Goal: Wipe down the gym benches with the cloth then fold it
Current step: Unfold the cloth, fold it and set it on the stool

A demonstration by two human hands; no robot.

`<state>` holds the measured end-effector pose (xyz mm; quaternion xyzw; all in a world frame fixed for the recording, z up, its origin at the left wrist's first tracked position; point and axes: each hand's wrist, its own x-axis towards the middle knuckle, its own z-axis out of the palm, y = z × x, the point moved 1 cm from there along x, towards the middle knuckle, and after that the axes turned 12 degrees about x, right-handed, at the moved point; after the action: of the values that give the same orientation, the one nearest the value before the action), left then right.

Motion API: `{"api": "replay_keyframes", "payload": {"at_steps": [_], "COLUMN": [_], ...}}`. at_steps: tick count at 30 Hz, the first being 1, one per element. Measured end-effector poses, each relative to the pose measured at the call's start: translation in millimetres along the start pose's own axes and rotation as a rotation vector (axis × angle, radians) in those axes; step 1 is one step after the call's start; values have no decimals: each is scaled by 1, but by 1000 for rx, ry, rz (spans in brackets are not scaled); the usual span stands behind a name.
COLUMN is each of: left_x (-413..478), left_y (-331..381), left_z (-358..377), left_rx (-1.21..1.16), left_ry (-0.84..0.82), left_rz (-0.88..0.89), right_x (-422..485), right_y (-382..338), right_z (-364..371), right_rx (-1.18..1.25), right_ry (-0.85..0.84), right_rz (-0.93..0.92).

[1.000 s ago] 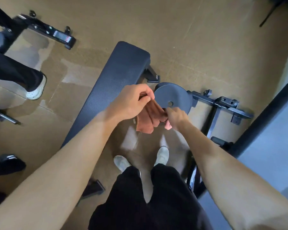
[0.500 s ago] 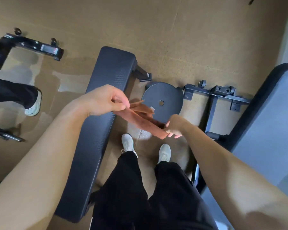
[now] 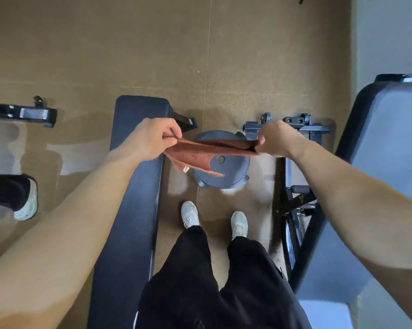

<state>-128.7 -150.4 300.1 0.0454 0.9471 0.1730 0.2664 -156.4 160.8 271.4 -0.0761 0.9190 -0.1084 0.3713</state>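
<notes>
A rust-brown cloth (image 3: 207, 150) is stretched out flat in the air between my two hands, above the floor. My left hand (image 3: 152, 138) pinches its left end, over the edge of the flat black bench (image 3: 131, 210). My right hand (image 3: 275, 138) pinches its right end. A loose corner of the cloth hangs down in the middle. A second bench (image 3: 375, 162), grey-padded and inclined, stands at the right.
A round dark weight plate (image 3: 233, 172) lies on the brown floor under the cloth, ahead of my white shoes (image 3: 214, 217). A black metal bench frame (image 3: 295, 129) stands at right. Another person's leg and shoe (image 3: 24, 198) are at the left, beside another frame foot (image 3: 22, 113).
My hands have pulled apart, and the bunched cloth has been drawn out into a wide flat span. My view has shifted so both benches lie alongside me.
</notes>
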Motion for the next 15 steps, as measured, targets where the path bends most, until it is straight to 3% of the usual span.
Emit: {"api": "replay_keyframes", "payload": {"at_steps": [2,6,12,15], "left_x": [8,22,44,42], "left_y": [-5,-15,-5,-3], "left_z": [-6,-11,1,26], "left_rx": [39,55,192,254], "left_ry": [73,240,549,640], "left_rz": [5,-49,-47,-15], "right_x": [-1,-1,13,16], "right_y": [4,16,23,28], "right_z": [-25,-58,-77,-55], "right_rx": [117,583,476,632], "right_ry": [-43,-88,395,592], "right_rz": [-18,-5,33,27]}}
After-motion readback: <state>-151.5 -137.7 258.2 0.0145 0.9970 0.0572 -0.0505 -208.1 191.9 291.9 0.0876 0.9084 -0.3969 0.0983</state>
